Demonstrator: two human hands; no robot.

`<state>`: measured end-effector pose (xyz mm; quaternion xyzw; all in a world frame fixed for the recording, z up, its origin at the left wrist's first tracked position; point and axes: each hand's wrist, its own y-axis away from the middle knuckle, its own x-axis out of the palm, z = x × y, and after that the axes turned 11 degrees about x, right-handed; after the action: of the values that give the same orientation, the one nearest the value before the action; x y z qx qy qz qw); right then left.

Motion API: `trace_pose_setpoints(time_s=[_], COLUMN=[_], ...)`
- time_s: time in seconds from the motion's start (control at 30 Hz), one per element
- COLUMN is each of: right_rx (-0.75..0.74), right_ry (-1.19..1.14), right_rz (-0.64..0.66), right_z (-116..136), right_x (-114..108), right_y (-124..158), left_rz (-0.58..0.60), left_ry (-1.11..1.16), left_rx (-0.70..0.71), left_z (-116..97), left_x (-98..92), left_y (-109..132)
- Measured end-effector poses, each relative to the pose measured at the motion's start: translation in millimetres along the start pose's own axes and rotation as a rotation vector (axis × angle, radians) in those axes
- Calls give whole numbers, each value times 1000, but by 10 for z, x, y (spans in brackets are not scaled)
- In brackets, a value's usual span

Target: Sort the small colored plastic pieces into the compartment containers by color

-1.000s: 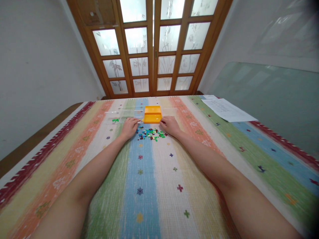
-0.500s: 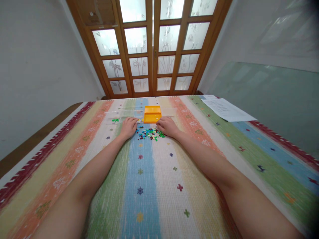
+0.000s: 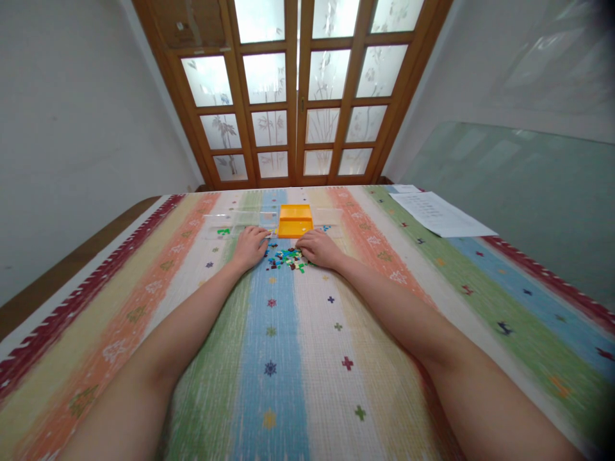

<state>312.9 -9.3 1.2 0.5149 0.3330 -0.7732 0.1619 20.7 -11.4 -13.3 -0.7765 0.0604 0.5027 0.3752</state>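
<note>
Lying far right on the surface (image 3: 319, 339) is paper (image 3: 444, 216); a yellow tray (image 3: 295, 219) sits beyond the pieces (image 3: 285, 258), between clear trays (image 3: 243, 218). The heap lies just right of the left hand (image 3: 251, 248); the right hand's (image 3: 321, 249) bent fingers reach its right edge. Whether either hand's fingers grip anything, I cannot tell.

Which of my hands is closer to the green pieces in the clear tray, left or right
Left. Your left hand is just to the right of the green pieces and slightly nearer you; your right hand is farther off, at the right side of the loose pile.
</note>
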Motion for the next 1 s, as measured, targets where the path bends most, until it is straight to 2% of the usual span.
trace_pose_setpoints(time_s=[0.3, 0.57, 0.83, 1.0], right_rx=[-12, -11, -22, -58], right_ry=[-42, -55, -55, -65], right_rz=[15, 35, 17, 0], right_z=[61, 38, 20, 8], right_x=[-45, 9, 23, 52], right_y=[25, 21, 17, 13], left_rz=[22, 43, 71, 80], left_ry=[31, 66, 72, 15], left_rx=[49, 116, 117, 161], left_z=[-131, -170, -182, -182], left_x=[-28, -23, -20, -8], left_y=[-7, 0, 1, 0])
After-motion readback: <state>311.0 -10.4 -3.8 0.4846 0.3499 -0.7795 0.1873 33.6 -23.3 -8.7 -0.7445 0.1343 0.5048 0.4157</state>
